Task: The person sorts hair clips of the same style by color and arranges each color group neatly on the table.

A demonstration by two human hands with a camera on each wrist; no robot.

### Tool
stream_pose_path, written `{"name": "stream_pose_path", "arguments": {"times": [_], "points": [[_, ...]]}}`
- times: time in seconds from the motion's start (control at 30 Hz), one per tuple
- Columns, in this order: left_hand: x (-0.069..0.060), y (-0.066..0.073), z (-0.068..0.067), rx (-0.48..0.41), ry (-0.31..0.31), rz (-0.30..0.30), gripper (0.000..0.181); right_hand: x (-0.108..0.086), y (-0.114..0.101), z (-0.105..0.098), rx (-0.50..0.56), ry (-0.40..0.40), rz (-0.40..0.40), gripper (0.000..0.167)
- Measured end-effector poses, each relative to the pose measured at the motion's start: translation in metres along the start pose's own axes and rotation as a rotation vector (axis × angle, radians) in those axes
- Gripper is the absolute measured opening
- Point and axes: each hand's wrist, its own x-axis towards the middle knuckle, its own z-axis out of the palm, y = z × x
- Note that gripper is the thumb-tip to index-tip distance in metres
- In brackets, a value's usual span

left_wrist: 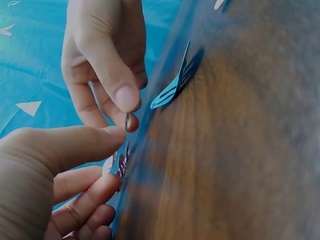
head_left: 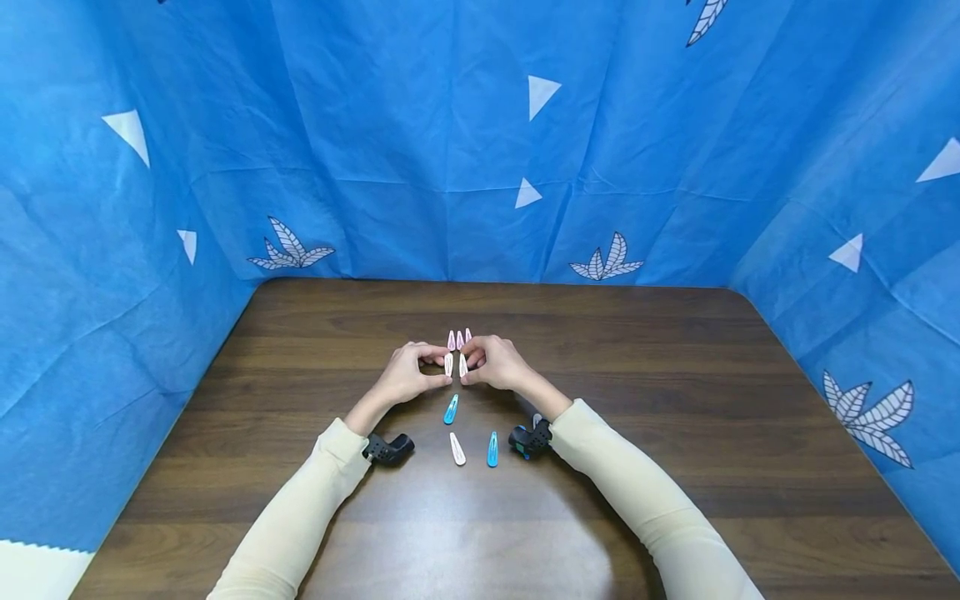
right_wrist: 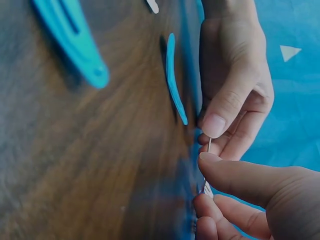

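Observation:
My left hand (head_left: 408,372) pinches a pale white-pink snap hair clip (head_left: 448,364) upright between thumb and fingers. Close beside it, my right hand (head_left: 498,363) pinches a second pale hair clip (head_left: 462,366) the same way. The two clips stand side by side with a narrow gap. Just beyond the fingertips, several pink hair clips (head_left: 452,340) lie in a row on the table. Nearer than the hands lies a blue hair clip (head_left: 451,409). In the right wrist view, a thin clip edge (right_wrist: 207,150) shows near the thumbs; fingers hide much of it.
On the brown wooden table (head_left: 675,375) lie another pale hair clip (head_left: 457,449) and a blue hair clip (head_left: 492,449). A further light clip (head_left: 536,421) is partly hidden by the right wrist camera (head_left: 529,439). Blue patterned cloth (head_left: 450,142) surrounds the back and sides.

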Motion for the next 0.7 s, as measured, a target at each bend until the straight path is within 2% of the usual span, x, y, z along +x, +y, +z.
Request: {"name": "stream_pose_path", "arguments": {"times": [0.17, 0.53, 0.7], "points": [[-0.0002, -0.0030, 0.0040, 0.040, -0.006, 0.020, 0.042, 0.0028, 0.0026, 0.0039, -0.015, -0.003, 0.002, 0.040], [0.0006, -0.0051, 0.0078, 0.124, -0.012, 0.009, 0.046, 0.0036, 0.0017, 0.0058, -0.048, -0.001, 0.006, 0.041], [-0.0001, -0.0061, 0.0085, 0.135, -0.014, 0.015, 0.047, 0.0034, 0.0022, 0.0069, -0.064, -0.003, 0.006, 0.041]]}}
